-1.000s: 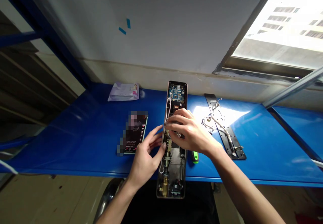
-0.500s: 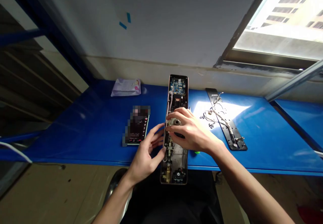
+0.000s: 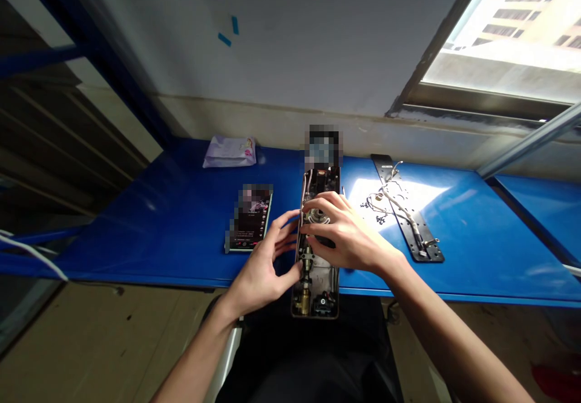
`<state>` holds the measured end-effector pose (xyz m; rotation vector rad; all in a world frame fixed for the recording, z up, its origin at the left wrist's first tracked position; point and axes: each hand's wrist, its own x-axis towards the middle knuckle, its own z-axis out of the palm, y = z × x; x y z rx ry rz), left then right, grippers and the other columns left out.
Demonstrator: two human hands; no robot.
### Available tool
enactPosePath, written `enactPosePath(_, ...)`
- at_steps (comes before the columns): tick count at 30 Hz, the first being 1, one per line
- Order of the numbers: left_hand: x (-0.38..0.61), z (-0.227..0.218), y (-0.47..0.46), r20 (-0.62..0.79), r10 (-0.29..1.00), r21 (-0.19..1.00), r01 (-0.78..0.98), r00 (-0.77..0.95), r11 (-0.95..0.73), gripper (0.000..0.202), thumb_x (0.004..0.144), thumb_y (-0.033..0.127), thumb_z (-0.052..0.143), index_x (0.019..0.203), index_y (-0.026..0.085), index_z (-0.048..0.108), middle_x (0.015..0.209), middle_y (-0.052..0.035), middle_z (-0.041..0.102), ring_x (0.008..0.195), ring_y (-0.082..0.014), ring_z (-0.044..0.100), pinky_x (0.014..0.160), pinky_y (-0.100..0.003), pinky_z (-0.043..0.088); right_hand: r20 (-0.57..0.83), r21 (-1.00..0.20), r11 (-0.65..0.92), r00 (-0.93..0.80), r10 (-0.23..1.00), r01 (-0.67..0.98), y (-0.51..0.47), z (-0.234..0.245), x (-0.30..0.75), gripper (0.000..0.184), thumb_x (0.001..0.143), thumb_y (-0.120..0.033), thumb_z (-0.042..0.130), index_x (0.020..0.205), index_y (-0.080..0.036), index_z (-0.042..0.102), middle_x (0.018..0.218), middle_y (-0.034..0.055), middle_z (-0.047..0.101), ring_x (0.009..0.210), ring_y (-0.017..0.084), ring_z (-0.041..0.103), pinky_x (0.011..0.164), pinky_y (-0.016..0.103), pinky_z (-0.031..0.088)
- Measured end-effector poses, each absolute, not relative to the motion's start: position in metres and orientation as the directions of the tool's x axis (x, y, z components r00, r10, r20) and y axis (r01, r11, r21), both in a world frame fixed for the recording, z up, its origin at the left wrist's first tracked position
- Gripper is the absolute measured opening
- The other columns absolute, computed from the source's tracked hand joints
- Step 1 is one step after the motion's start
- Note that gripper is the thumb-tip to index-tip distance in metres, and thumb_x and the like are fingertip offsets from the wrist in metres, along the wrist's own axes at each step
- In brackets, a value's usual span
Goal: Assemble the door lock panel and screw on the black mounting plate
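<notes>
A long, narrow open housing (image 3: 325,270) with metal fittings and wires inside, like an opened electronic door lock, lies lengthwise before me. Its near end juts past the table edge. My left hand (image 3: 263,270) is curved against its left side, with thumb and fingertips at the rim. Over the middle of the housing, my right hand (image 3: 342,230) is bent, its fingertips by the left inner wall near a white wire (image 3: 308,180). What those fingertips pinch, if anything, is too small to make out. A brass cylinder (image 3: 304,302) sits inside at the near end.
On the blue table (image 3: 149,227), a phone (image 3: 252,221) with a lit screen lies left of the housing. Behind it is a pale purple packet (image 3: 230,151). To the right lies a black perforated plate (image 3: 411,227) with loose cables (image 3: 385,197). A wall and window stand behind.
The view has shifted slightly, so the table things appear a little higher. My right fingers have moved only slightly along the housing's left wall; my left hand stays at the side.
</notes>
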<state>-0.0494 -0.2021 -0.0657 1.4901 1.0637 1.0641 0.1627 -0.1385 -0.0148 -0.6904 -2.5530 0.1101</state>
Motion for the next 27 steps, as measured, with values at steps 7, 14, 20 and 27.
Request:
enactPosePath(7,-0.04,-0.048,-0.178,0.38,0.917,0.803,0.448,0.124,-0.393,0.05,0.093,0.021,0.066,0.142,0.026,0.06,0.164,-0.012,0.048,0.152,-0.0324,0.047,0.125,-0.054,0.043,0.553,-0.425,0.618,-0.352,0.756,0.661,-0.126,-0.012,0.178,0.019,0.099,-0.024,0.058,0.112,-0.022,0.072,0.108,0.0119,0.074,0.101,0.026,0.064,0.088,0.045,0.054)
enactPosePath(14,-0.007,-0.027,-0.132,0.65,0.735,0.484,0.639,0.194,-0.597,0.033,0.091,0.014,0.064,0.122,0.022,0.071,0.154,-0.0123,0.054,0.152,-0.035,0.042,0.123,-0.062,0.042,0.275,-0.635,0.346,-0.216,0.937,0.691,-0.099,-0.008,0.192,0.015,0.103,-0.034,0.049,0.106,-0.024,0.059,0.068,-0.003,0.068,0.048,0.012,0.052,0.051,0.026,0.039)
enactPosePath(20,0.009,-0.023,-0.101,0.688,0.665,0.371,0.647,0.29,-0.666,0.027,0.093,0.011,0.062,0.116,0.019,0.073,0.151,-0.0154,0.056,0.153,-0.0368,0.038,0.122,-0.063,0.044,0.126,-0.736,0.27,-0.266,0.956,0.621,-0.085,-0.021,0.189,0.006,0.1,-0.027,0.047,0.103,-0.026,0.051,0.058,-0.0099,0.059,0.044,0.012,0.047,0.047,0.022,0.035)
enactPosePath(27,0.009,-0.023,-0.089,0.664,0.681,0.377,0.647,0.309,-0.662,0.027,0.092,0.011,0.061,0.113,0.021,0.075,0.15,-0.014,0.058,0.151,-0.0375,0.041,0.12,-0.064,0.045,0.097,-0.768,0.245,-0.27,0.958,0.592,-0.074,-0.023,0.193,0.015,0.09,-0.016,0.056,0.101,-0.026,0.054,0.083,-0.0005,0.077,0.055,0.012,0.06,0.056,0.024,0.043)
